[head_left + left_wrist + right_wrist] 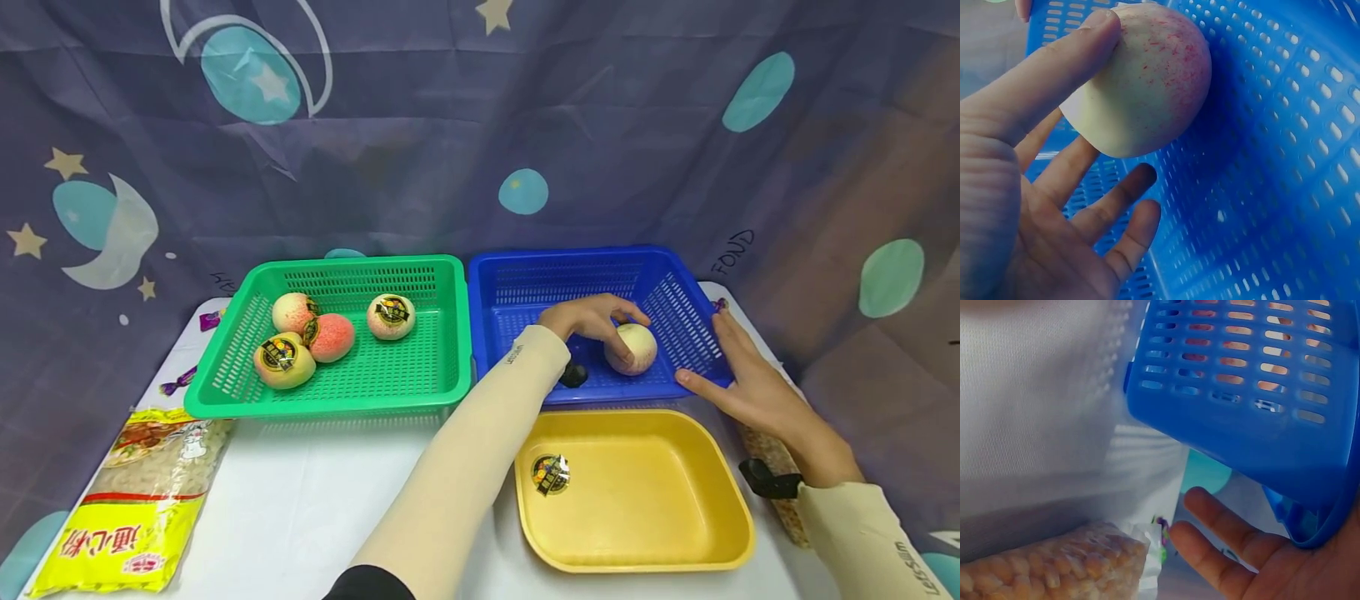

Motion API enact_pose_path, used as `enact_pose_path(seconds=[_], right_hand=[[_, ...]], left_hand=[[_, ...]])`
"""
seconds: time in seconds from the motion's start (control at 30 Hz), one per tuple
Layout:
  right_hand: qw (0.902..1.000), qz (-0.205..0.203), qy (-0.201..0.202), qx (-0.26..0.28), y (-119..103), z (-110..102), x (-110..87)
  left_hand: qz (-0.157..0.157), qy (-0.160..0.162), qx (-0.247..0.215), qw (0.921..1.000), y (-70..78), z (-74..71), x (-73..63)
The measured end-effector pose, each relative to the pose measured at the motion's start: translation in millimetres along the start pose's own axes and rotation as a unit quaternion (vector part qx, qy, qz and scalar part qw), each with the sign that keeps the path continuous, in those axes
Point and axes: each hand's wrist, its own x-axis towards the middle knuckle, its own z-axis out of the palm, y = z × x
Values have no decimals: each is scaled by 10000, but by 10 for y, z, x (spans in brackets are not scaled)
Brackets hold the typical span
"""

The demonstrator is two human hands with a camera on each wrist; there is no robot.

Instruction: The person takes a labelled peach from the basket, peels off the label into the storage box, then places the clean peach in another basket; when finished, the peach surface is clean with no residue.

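Observation:
With thumb and fingers, my left hand [592, 318] grips a pale peach [637, 346] inside the blue basket [570, 260], toward its right side. Red speckles mark the peach's skin [1169, 69] in the left wrist view, where the thumb lies over it and the lower fingers spread beneath. My right hand [753, 396] is at the basket's right rim, thumb by the near corner. Straight fingers extend along the outside of the slotted wall [1222, 425] in the right wrist view.
Left of the blue basket, a green basket [330, 410] holds several peaches with black labels. In front sits a yellow tray [637, 500] with a round sticker [551, 474]. A yellow food bag [127, 508] lies far left; a bag of kernels [1054, 565] lies at right.

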Motion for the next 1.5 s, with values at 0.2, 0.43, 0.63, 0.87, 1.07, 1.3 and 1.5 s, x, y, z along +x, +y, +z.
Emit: enact_pose_path(seconds=[0.2, 0.43, 0.63, 0.87, 1.07, 1.3, 1.5], right_hand=[[9999, 100, -71, 23, -19, -3, 11], [9999, 114, -98, 33, -26, -15, -16], [9998, 87, -148, 90, -43, 10, -26], [9999, -25, -47, 139, -22, 13, -48], [9998, -104, 69, 140, 5, 19, -71], [9996, -222, 165, 81, 29, 29, -113], [9994, -305, 165, 28, 48, 30, -107]], left_hand=[[-119, -10, 132, 9998, -1, -42, -45], [-321, 102, 256, 9991, 20, -48, -129], [-352, 96, 536, 9979, 56, -115, -213], [23, 584, 1431, 9880, 314, -363, -550], [537, 1226, 2220, 9658, 399, -511, -1220], [689, 2198, 2285, 9459, 137, -544, -2233], [243, 3319, 2071, 9200, -296, -560, -3054]])
